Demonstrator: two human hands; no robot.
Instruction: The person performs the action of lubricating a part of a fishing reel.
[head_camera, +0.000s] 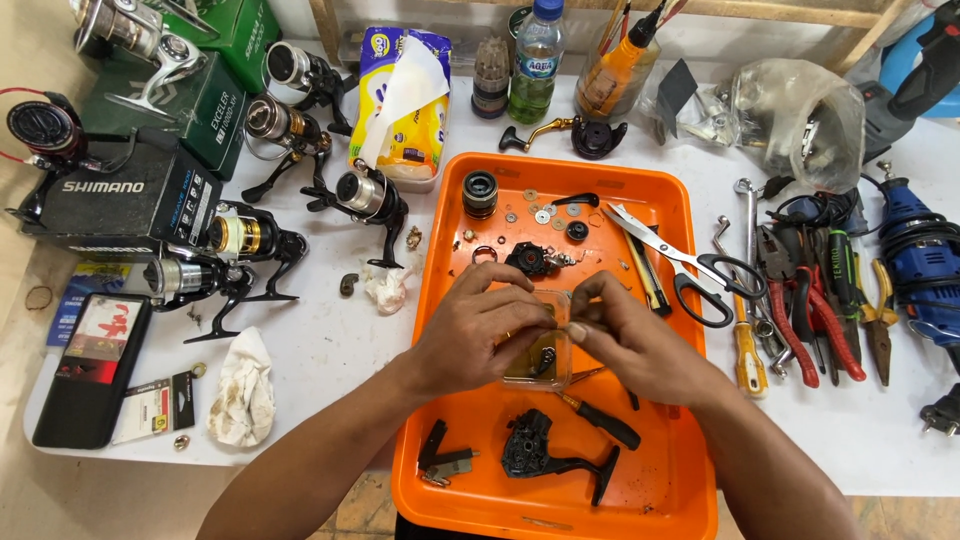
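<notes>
My left hand (478, 328) and my right hand (628, 338) meet over a small clear plastic tub (540, 360) in the middle of an orange tray (660, 470). Both hands pinch a tiny part between the fingertips above the tub; the part is too small to make out. Dark liquid and a small black piece lie inside the tub. A black reel body (545, 455) lies on the tray near me, a black rotor part (527, 258) and several washers at the far side.
Scissors (690, 265) rest on the tray's right rim. Pliers and screwdrivers (810, 310) lie to the right, with a blue rotary tool (915, 250). Several fishing reels (250, 240) and boxes stand at the left, with a stained rag (243, 385). A bottle (533, 62) stands at the back.
</notes>
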